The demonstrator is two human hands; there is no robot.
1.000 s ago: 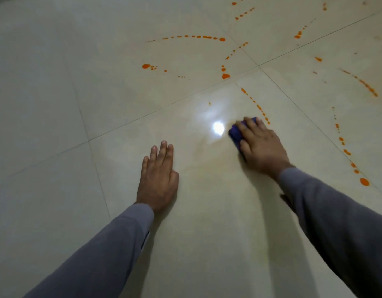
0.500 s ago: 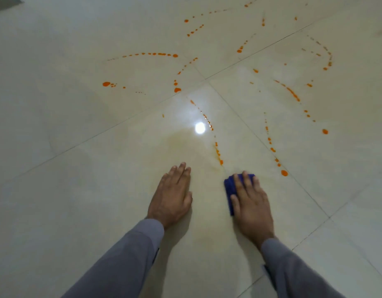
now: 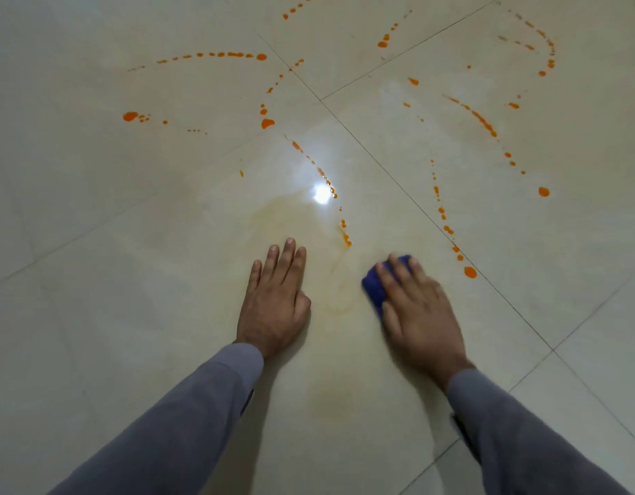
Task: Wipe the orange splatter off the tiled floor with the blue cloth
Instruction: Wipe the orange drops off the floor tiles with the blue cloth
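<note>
My right hand [image 3: 418, 309] presses flat on the folded blue cloth [image 3: 375, 285], which shows at its left side and under its fingertips. My left hand [image 3: 276, 298] rests flat on the pale tiled floor [image 3: 130, 280], fingers straight. Orange splatter runs in dotted trails: one line [image 3: 344, 234] ends just ahead of the cloth, another [image 3: 448, 228] follows the grout line to a big drop [image 3: 470, 271] right of my right hand. More orange arcs [image 3: 223, 55] lie farther off. A faint orange smear [image 3: 341, 291] sits between my hands.
A bright light reflection [image 3: 321, 192] glares on the glossy tile ahead of my hands. Grout lines [image 3: 380, 166] cross the floor diagonally. A larger blob [image 3: 268, 123] and a drop [image 3: 543, 191] lie farther out.
My right hand pulled the cloth back from the far dotted trail toward me, then shifted slightly right. My left hand stayed flat. The view tilted, bringing more splatter into sight.
</note>
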